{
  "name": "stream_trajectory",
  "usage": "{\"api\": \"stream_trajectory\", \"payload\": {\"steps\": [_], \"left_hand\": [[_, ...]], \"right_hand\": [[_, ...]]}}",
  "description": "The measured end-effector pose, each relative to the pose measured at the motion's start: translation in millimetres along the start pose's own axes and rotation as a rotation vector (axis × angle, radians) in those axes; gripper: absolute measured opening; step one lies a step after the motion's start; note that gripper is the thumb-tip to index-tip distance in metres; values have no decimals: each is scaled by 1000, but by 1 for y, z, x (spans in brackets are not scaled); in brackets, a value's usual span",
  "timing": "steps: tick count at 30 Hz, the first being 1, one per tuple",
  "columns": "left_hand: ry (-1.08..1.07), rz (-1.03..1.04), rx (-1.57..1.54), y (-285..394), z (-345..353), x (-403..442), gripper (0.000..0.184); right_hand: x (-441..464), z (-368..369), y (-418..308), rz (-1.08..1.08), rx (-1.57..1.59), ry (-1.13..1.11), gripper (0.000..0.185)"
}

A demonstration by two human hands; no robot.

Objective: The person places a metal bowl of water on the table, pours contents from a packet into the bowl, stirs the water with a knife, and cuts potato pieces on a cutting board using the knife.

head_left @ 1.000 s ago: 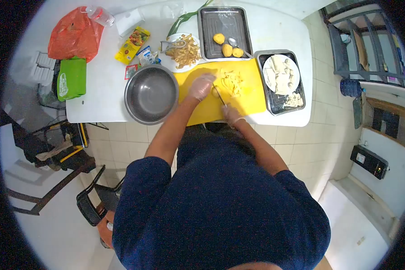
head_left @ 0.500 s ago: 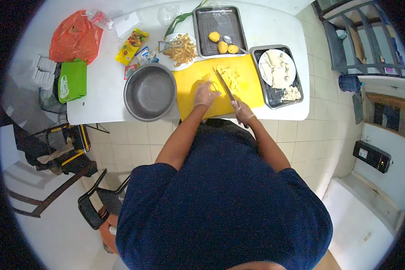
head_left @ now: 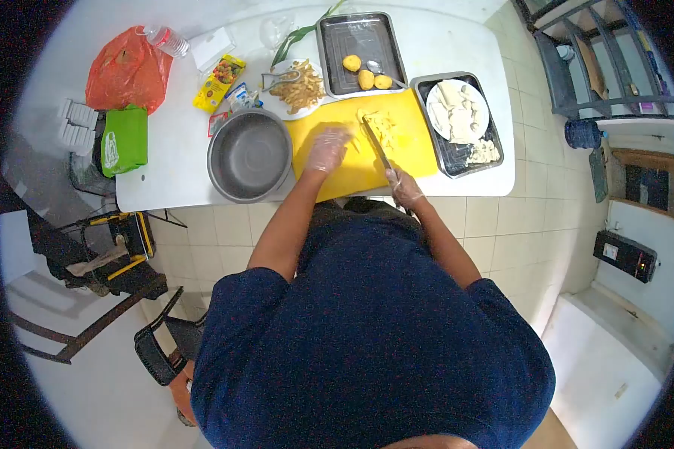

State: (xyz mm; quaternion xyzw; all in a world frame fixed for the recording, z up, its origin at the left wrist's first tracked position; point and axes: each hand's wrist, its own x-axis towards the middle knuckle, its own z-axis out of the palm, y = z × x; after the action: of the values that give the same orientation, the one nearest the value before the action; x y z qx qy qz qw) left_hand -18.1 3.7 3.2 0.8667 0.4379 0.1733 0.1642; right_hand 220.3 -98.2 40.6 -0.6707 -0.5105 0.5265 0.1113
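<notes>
My right hand (head_left: 404, 188), in a clear plastic glove, grips a knife (head_left: 375, 142) by its handle. The blade points away from me over a yellow cutting board (head_left: 374, 176). Beside the blade lie thin yellow potato strips (head_left: 383, 129). My left hand (head_left: 328, 148), also gloved, hovers over or rests on the left part of the board; its fingers are smeared by motion, and whether they hold anything is unclear. Just behind the board, a dark tray (head_left: 359, 45) bears three peeled potatoes (head_left: 365, 79) and a spoon (head_left: 375, 66).
Left of the board stands a grey bowl (head_left: 249, 157). A plate (head_left: 275, 105) of brown peelings (head_left: 302, 88) with a peeler (head_left: 281, 77) sits behind it. At right, another tray (head_left: 448, 164) carries a white plate (head_left: 460, 137) of pale pieces. A red bag (head_left: 127, 71) and green bag (head_left: 127, 140) are far left.
My left hand has shifted left and slightly away from me, off the spot near the knife. The knife and my right hand stay almost in place. The view has shifted slightly.
</notes>
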Motion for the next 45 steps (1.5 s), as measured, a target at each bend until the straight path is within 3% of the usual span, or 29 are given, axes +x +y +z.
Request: {"api": "stream_trajectory", "payload": {"steps": [3, 6, 9, 12, 15, 21, 24, 27, 30, 33, 36, 39, 42, 44, 45], "left_hand": [[-67, 144, -81, 10, 14, 11, 30], [-355, -116, 47, 21, 15, 19, 26], [-137, -216, 33, 16, 31, 8, 14], [-45, -517, -22, 18, 35, 9, 16], [96, -695, -117, 15, 29, 12, 21], [214, -528, -186, 15, 45, 1, 28], [-51, -263, -119, 34, 26, 1, 26], [77, -239, -322, 36, 28, -8, 26], [274, -506, -234, 30, 46, -8, 27], [199, -704, -453, 28, 53, -10, 26], [117, -767, -322, 32, 58, -4, 23], [240, -894, -645, -3, 132, -17, 21], [255, -916, -511, 28, 82, -8, 22], [329, -962, -889, -24, 161, -23, 22], [310, -973, -932, -26, 164, -25, 22]], "right_hand": [[0, 0, 4, 19, 44, 0, 49], [6, 4, 15, 49, 15, -14, 50], [4, 1, 15, 22, 20, -5, 51], [-3, 3, 16, -63, 68, 44, 51], [-3, 4, 18, 2, 91, 13, 50], [-4, 1, 1, -9, 14, 42, 48], [4, 4, 3, 1, 28, 53, 47], [9, 5, 4, 56, 36, 48, 45], [8, 6, 5, 30, 67, 75, 44], [9, 7, 4, 9, 12, 77, 46], [9, 10, 5, -8, -137, 66, 48], [8, 16, -3, -57, -221, 74, 46], [15, 25, 0, -65, -264, 63, 46], [16, 28, -2, -37, -305, 43, 45], [15, 28, -3, -28, -308, 49, 44]]}}
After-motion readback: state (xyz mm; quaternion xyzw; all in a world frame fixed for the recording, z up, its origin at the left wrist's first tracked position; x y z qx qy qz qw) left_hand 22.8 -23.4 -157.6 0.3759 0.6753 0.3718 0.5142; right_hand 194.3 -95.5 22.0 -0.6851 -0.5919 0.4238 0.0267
